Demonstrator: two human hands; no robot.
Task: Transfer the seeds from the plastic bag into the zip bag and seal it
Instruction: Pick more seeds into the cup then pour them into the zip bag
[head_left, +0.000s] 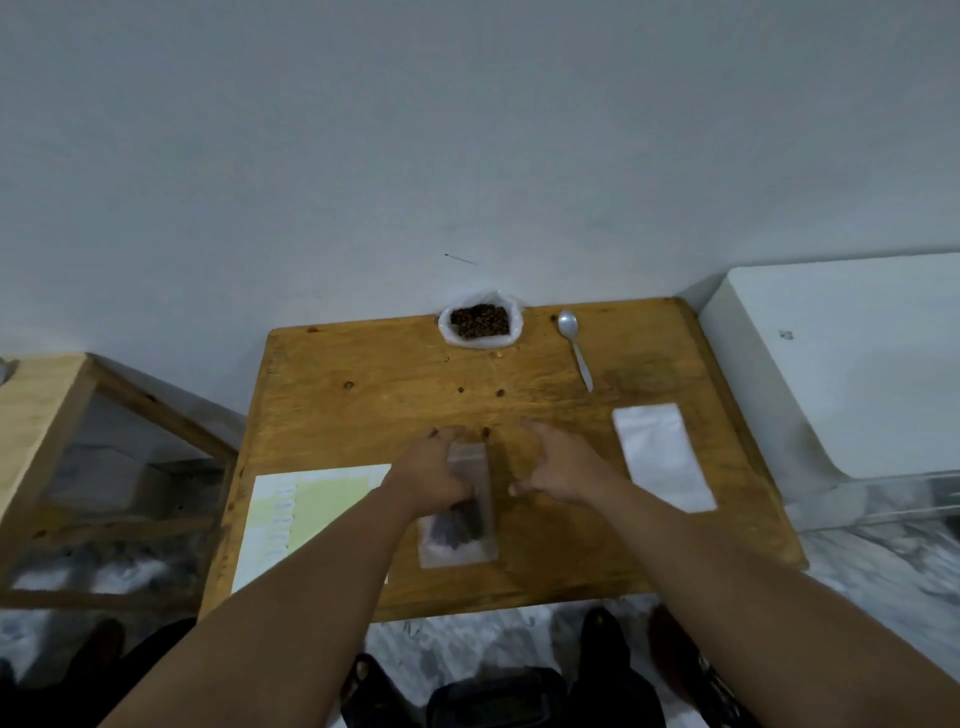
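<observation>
Zip bag: we find the zip bag (465, 543) lying flat at the front middle of the surface (363, 410), with a dark clump of seeds (461, 519) in its lower half.
Left hand: our left hand (428, 475) covers the bag's upper part, fingers curled onto its top edge, gripping it.
Right hand: our right hand (563, 470) sits just beside the bag, fingers spread, holding nothing.
Plastic bag: the plastic bag (480, 322) stands open at the far edge, a heap of seeds inside; a spoon (574, 348) lies to its right.
Progress: we judge the transfer partly done. We cannot read the zip's state, so sealing probably remains.
</observation>
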